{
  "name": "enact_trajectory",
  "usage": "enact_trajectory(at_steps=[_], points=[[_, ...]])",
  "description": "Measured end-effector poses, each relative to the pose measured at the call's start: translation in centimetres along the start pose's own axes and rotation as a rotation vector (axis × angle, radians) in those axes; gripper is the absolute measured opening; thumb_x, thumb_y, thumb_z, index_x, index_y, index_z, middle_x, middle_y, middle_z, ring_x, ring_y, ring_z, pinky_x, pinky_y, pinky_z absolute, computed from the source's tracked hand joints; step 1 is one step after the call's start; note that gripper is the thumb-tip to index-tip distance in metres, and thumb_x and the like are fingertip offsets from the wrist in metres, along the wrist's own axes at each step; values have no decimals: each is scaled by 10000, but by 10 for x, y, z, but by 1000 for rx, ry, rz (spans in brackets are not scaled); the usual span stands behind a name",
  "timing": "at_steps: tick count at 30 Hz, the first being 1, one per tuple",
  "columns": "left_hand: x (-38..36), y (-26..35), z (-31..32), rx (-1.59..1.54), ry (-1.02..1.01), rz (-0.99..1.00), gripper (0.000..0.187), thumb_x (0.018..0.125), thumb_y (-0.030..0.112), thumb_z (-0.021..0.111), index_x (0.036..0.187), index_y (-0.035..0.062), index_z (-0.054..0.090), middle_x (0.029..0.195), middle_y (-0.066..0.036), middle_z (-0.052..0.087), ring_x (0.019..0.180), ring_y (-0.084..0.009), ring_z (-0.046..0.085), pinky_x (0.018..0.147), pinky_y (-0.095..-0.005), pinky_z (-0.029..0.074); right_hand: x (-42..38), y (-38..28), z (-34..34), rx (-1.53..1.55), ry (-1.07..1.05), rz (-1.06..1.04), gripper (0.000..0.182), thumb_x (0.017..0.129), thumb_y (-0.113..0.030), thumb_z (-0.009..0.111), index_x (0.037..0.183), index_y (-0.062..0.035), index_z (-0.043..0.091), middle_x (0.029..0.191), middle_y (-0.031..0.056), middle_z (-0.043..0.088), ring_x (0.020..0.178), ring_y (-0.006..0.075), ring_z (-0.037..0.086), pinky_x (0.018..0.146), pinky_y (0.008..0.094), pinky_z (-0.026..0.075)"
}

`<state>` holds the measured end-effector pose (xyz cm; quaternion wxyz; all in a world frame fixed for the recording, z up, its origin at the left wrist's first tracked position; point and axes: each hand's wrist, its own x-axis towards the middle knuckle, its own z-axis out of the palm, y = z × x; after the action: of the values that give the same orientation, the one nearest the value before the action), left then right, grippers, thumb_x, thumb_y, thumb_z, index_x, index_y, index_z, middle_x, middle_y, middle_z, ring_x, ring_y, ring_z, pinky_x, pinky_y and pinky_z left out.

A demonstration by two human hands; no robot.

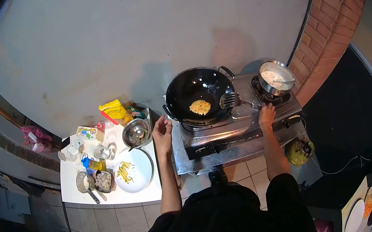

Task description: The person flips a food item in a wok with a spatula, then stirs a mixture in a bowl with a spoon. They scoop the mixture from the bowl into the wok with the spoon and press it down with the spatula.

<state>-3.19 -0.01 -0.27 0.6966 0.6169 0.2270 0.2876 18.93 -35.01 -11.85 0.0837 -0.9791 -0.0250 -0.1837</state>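
My right hand (267, 115) is closed around the handle end of a slotted spatula (229, 100). The spatula's metal blade reaches over the right rim of a black wok (186, 85) on the left burner. A golden-brown fried patty (200, 107) lies in the lower middle of the wok, apart from the blade. Just outside the wok's left handle, my left hand (163, 137) is raised, holding nothing, with its fingers loosely bent and apart.
A steel pot (276, 76) of pale mixture sits on the stove's (226, 136) right burner. On the white table (76, 191) are a steel bowl (136, 133), a white plate (143, 168) with yellowish strips, and a yellow packet (114, 110). A green gas cylinder (297, 153) stands below right.
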Motion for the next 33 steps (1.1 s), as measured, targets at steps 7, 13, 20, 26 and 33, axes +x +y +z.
enact_trajectory(at_steps=[7,13,20,26,33], points=[[-15,-3,-4,-69,-175,-9,366,862,51,605,1209,-25,515,961,-33,596,886,-90,550,830,-222,423,-40,20,-14,115,28,228,374,796,-109,593,1146,-2,517,1206,276,427,1094,421,448,880,513,409],[-56,1,54,-8,-375,-112,280,856,78,620,1130,25,596,918,-16,620,835,-76,547,761,-217,422,-172,88,8,549,108,151,298,774,-130,613,1036,12,590,1020,271,572,917,405,573,785,423,473],[-143,-31,131,61,-844,-218,246,860,204,654,1077,88,643,894,5,624,767,-57,526,679,-204,400,-324,111,-125,603,-420,512,278,808,-191,644,1019,-12,629,815,126,664,745,230,632,689,347,500],[-226,-50,183,95,-1249,-375,256,878,225,633,1088,78,623,959,-14,642,854,-68,572,718,-214,426,-400,135,-174,696,-263,786,280,846,-194,600,1045,1,617,894,157,671,782,255,649,703,333,501],[-341,-57,281,126,-1633,-377,282,890,262,612,1093,66,617,980,-15,637,885,-86,568,723,-228,419,-479,186,-242,820,3,1030,260,870,-181,573,1050,1,614,868,161,658,758,222,637,678,325,502]])
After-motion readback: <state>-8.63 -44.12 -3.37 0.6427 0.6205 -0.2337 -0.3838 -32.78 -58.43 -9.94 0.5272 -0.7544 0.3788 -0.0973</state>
